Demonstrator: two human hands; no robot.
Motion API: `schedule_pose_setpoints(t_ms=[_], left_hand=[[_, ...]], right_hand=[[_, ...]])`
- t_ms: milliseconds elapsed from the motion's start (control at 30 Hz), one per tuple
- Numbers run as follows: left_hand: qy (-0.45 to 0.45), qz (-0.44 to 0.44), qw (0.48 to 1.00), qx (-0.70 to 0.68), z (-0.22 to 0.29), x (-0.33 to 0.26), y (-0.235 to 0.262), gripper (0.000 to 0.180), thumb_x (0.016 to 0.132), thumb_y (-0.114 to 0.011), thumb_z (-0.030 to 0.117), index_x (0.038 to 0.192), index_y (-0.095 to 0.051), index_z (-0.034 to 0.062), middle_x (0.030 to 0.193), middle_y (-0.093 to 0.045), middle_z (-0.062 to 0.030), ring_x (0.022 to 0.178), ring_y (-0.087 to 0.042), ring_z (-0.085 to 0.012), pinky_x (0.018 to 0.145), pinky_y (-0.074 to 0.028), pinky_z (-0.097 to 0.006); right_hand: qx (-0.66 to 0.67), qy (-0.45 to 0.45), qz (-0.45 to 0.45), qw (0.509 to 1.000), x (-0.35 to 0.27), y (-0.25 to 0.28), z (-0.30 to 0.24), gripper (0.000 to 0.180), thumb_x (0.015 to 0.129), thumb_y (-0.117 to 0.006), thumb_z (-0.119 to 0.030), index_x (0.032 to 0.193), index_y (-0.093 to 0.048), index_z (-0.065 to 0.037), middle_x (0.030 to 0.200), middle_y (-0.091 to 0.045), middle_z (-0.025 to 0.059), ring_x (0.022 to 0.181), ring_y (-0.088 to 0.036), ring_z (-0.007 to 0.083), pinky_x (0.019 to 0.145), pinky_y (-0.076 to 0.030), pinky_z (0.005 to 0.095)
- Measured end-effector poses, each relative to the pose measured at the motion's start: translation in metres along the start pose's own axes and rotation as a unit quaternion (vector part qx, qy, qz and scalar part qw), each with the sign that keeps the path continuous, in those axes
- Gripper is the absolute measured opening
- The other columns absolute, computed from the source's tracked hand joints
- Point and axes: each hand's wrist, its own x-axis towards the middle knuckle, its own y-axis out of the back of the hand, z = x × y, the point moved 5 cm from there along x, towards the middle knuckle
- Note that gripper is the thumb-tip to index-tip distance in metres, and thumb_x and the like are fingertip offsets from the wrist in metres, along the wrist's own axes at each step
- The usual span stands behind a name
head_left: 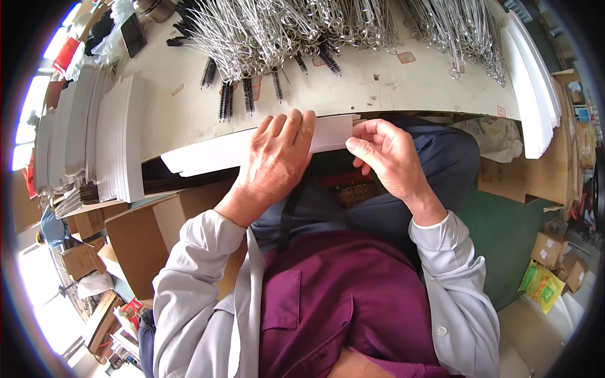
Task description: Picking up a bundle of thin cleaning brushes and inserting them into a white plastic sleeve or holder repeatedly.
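A long, narrow white cardboard box [211,157] lies slantwise along the near edge of the table. My left hand [277,154] is closed over its middle, with the fingers across the top and the thumb hidden. At the box's right end is my right hand [392,157], its fingers curled and the thumb tip against the end edge. A small flap shows at that end, by the right index finger. Beyond my hands lies a big heap of wire-handled brushes [277,38] with looped ends. Several black bristle heads [225,101] point toward me.
Upright stacks of flat white boxes [120,138] stand at the table's left. More long white boxes [526,88] lie along its right edge. A second bunch of wire handles [463,38] lies far right. Brown cartons [142,239] are below left, and a dark phone [132,34] is far left.
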Motion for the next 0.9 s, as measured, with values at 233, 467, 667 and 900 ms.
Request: schedule_pose_setpoints(t_ms=[233, 467, 667, 900], left_hand=[[-0.012, 0.002, 1.000, 0.004, -0.002, -0.003, 0.001, 0.075, 0.066, -0.084, 0.013, 0.134, -0.056, -0.0042, 0.124, -0.063, -0.0193, 0.105, -0.065, -0.0343, 0.096, -0.052, -0.044], [-0.014, 0.032, 0.999, -0.024, 0.000, -0.005, 0.003, 0.071, 0.066, -0.084, 0.013, 0.130, -0.059, -0.0042, 0.119, -0.066, -0.0184, 0.101, -0.067, -0.0337, 0.091, -0.055, -0.043], [-0.015, 0.031, 0.999, -0.040, -0.001, -0.008, 0.000, 0.063, 0.070, -0.083, 0.013, 0.127, -0.060, -0.0038, 0.119, -0.067, -0.0180, 0.102, -0.068, -0.0337, 0.090, -0.055, -0.042], [0.030, -0.014, 0.997, -0.072, -0.006, -0.005, 0.006, 0.060, 0.074, -0.081, 0.016, 0.127, -0.059, -0.0018, 0.112, -0.068, -0.0168, 0.100, -0.069, -0.0340, 0.088, -0.056, -0.043]], right_hand=[[0.068, -0.055, -0.053, 0.995, 0.004, -0.003, -0.003, 0.034, 0.099, -0.071, -0.023, 0.115, -0.064, 0.006, 0.099, -0.073, 0.0129, 0.064, -0.068, 0.0122, 0.047, -0.048, 0.0217], [0.157, -0.121, -0.072, 0.977, 0.005, -0.007, 0.004, 0.032, 0.103, -0.062, -0.025, 0.121, -0.063, 0.001, 0.107, -0.072, 0.0140, 0.053, -0.065, 0.0124, 0.039, -0.041, 0.0196], [0.213, -0.158, -0.086, 0.960, 0.000, -0.009, 0.007, 0.032, 0.103, -0.061, -0.024, 0.124, -0.061, 0.000, 0.108, -0.072, 0.0148, 0.050, -0.061, 0.0099, 0.039, -0.039, 0.0199], [-0.253, 0.254, 0.072, 0.931, -0.010, 0.007, -0.030, 0.043, 0.085, -0.082, -0.013, 0.121, -0.064, 0.003, 0.112, -0.072, 0.0164, 0.084, -0.071, 0.0279, 0.078, -0.058, 0.0367]])
